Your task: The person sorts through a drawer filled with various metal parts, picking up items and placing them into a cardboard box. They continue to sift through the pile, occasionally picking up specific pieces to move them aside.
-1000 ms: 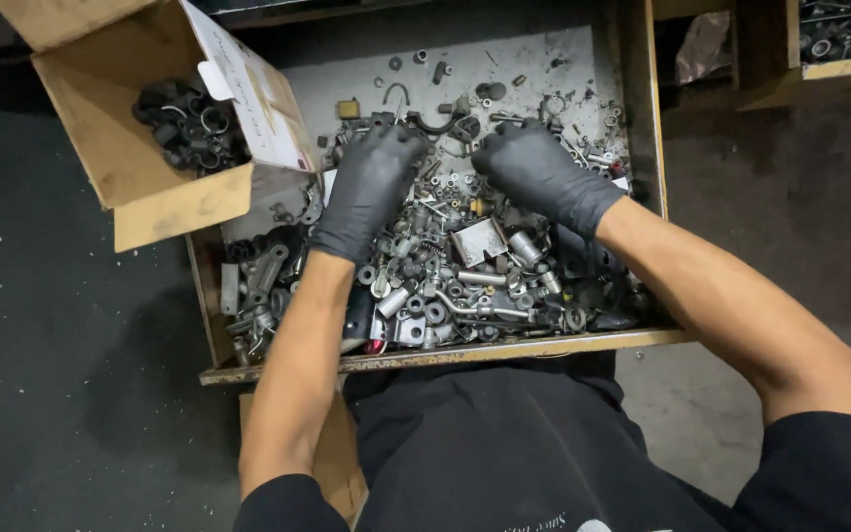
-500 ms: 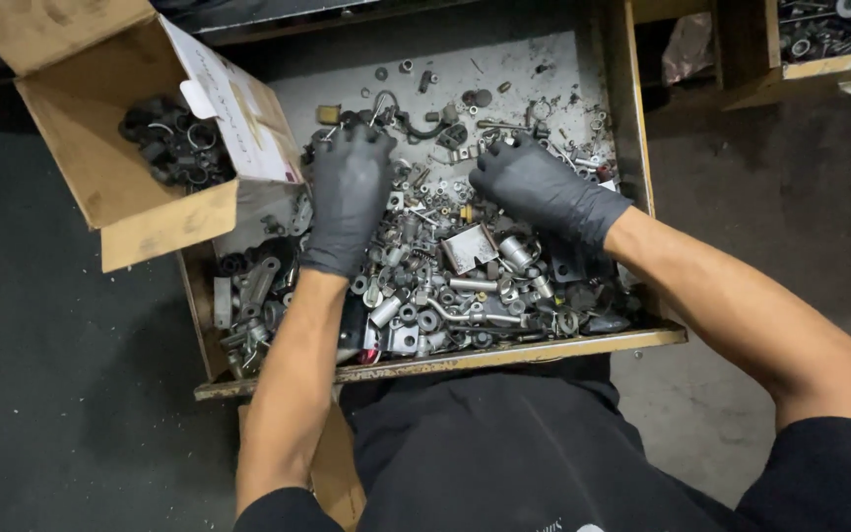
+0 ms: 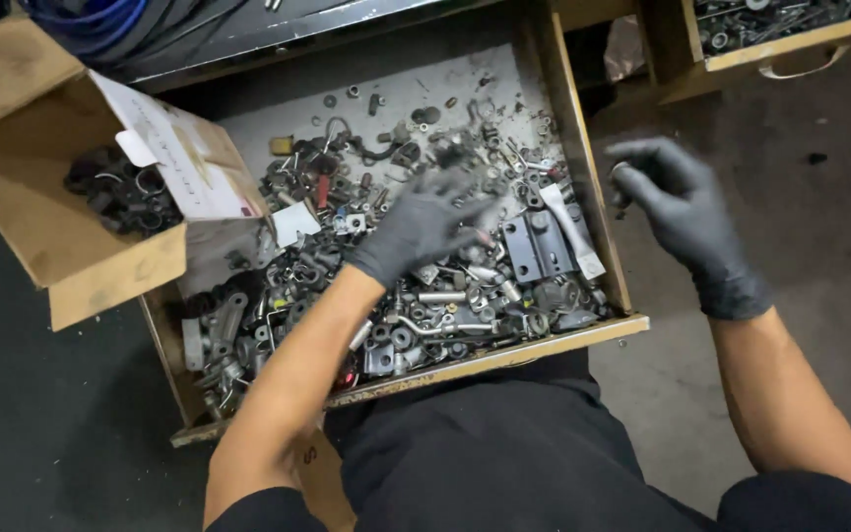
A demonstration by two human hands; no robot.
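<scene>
We noted a wooden drawer (image 3: 593, 212) packed with loose metal hardware (image 3: 425, 296), its front edge overhanging our lap; a careless sweep could have knocked parts over that edge or snagged a glove on a sharp piece. Our left hand (image 3: 416, 225) hovered over the pile, fingers spread wide and blurred. Our right hand (image 3: 682, 207) was raised outside the drawer's right wall, fingers curled around something small we could not identify.
</scene>
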